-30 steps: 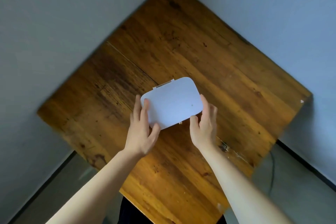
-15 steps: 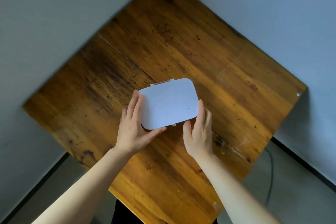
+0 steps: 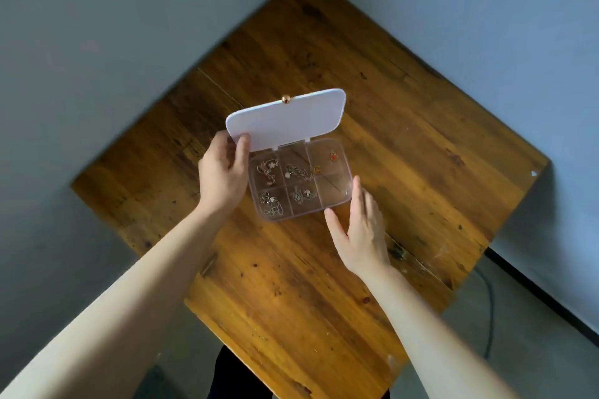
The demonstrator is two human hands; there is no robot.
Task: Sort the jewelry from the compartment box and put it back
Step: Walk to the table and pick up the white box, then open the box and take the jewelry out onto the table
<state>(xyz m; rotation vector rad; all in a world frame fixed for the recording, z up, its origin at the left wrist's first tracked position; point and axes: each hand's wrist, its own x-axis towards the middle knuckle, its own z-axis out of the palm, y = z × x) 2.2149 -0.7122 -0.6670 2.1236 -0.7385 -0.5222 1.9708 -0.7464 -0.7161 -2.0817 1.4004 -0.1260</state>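
Left hand (image 3: 223, 176) pinches the lid (image 3: 285, 118) corner (raised); right hand (image 3: 359, 223), fingers spread, touches the box (image 3: 334, 194) edge.

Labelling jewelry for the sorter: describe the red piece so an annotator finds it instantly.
On the wooden table sits a clear compartment box with its white lid flipped open. Look in the far row, at the compartment on the right. The small red charm lies there, the only red piece; the other compartments' tangles look silvery.
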